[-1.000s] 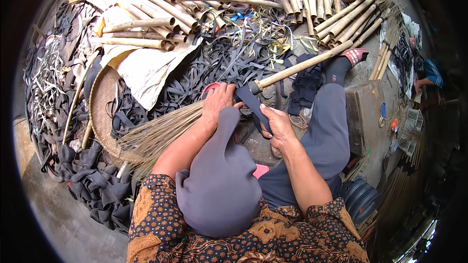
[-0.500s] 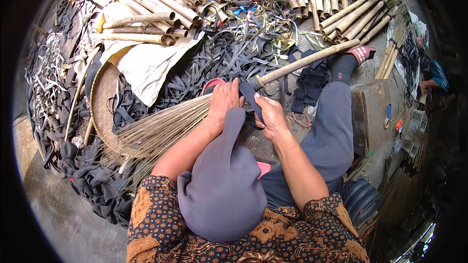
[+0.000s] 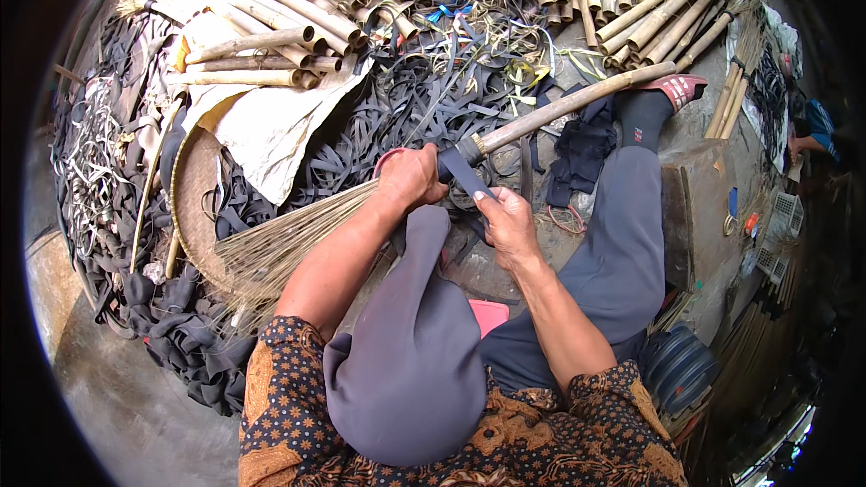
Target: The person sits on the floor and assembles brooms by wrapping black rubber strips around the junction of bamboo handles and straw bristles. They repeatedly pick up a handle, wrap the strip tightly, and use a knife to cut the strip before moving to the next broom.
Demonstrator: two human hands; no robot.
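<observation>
Binding: left hand is gripping broom neck, fingers clenched
Right hand: is pinching black strap
Next: probably pulling the strap tight near the bamboo handle

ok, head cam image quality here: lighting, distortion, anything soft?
Head view: even daylight, no hard shadows or glare; heavy fisheye, the bamboo poles bow near the rim, and the corners are black. The centre is sharp: left hand, right hand and black strap on the broom. The lower right is dim, with a blown-out patch at the edge.
</observation>
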